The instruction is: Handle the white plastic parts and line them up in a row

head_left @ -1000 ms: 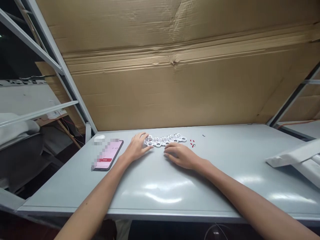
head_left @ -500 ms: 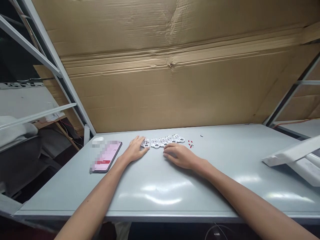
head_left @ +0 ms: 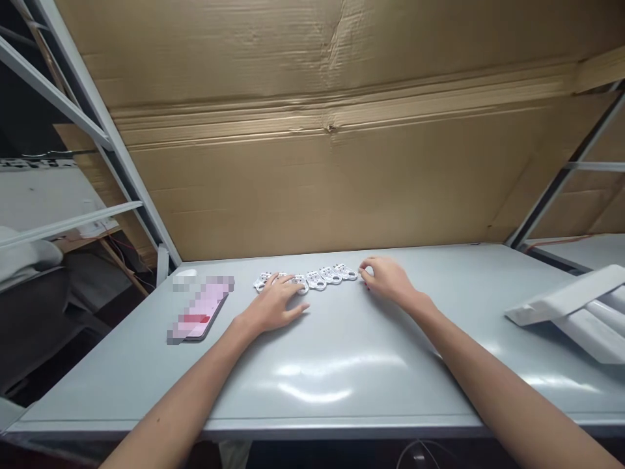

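Observation:
Several small white plates, each with a round hole at one end, lie in a curved row; one white plate (head_left: 316, 281) shows fully near the row's middle. My left hand (head_left: 276, 305) rests over the left part of the row with its fingers spread, hiding some plates. Just past the right-hand plate (head_left: 344, 271), my right hand (head_left: 388, 279) is closed, thumb and fingers drawn together at the tabletop. What is between those fingertips, if anything, is hidden. A bit of a small red piece (head_left: 368, 287) peeks out under this hand.
A phone (head_left: 208, 312) lies on the left of the grey table (head_left: 312, 365), with a white object (head_left: 185, 277) behind it. White bar-like parts (head_left: 581, 306) are at the right. A cardboard wall (head_left: 322, 195) borders the back, and a metal frame (head_left: 131, 176) stands left.
My right hand has moved right from the plates to the small red pieces and now covers them. My left hand has spread over more plates, and the left end of the row now shows.

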`<state>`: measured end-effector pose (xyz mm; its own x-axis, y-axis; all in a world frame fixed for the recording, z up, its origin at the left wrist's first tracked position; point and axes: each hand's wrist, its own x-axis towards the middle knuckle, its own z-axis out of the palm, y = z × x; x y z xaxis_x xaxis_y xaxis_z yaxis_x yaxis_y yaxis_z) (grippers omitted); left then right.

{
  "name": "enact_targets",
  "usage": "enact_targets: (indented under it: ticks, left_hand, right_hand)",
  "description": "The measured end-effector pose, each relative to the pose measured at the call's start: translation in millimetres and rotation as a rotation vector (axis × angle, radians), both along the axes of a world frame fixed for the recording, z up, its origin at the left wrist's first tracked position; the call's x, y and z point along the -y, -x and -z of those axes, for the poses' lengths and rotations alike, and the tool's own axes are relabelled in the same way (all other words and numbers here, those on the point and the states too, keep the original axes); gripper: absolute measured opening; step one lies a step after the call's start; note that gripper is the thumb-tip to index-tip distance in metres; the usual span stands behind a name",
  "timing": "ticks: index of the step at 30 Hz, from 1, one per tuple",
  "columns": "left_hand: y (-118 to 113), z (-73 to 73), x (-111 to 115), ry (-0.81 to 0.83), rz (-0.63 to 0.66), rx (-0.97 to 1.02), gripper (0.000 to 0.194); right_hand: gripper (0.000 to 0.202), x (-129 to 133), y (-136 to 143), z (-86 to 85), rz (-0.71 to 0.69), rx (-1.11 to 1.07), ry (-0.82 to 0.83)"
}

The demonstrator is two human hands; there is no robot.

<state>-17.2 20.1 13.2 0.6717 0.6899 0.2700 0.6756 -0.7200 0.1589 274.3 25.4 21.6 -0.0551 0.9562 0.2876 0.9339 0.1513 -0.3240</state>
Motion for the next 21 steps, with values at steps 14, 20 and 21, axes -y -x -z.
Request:
enact_targets:
  ticks: [14, 20, 21]
  left_hand:
    - [0, 9.5, -2, -0.085, -0.100, 0.044, 0.042]
    - [0, 11.3, -2, -0.042, -0.139, -0.018, 0.043]
    - [0, 11.0, -1, -0.034, -0.144, -0.030, 0.043]
  right_hand:
    - [0.018, -1, -12, 2.4, -0.081, 0.044, 0.144]
    - [0.017, -4, -11, 7.4, -0.084, 0.047, 0.151]
    - [0.017, -4, -11, 7.8, -0.082, 0.043, 0.147]
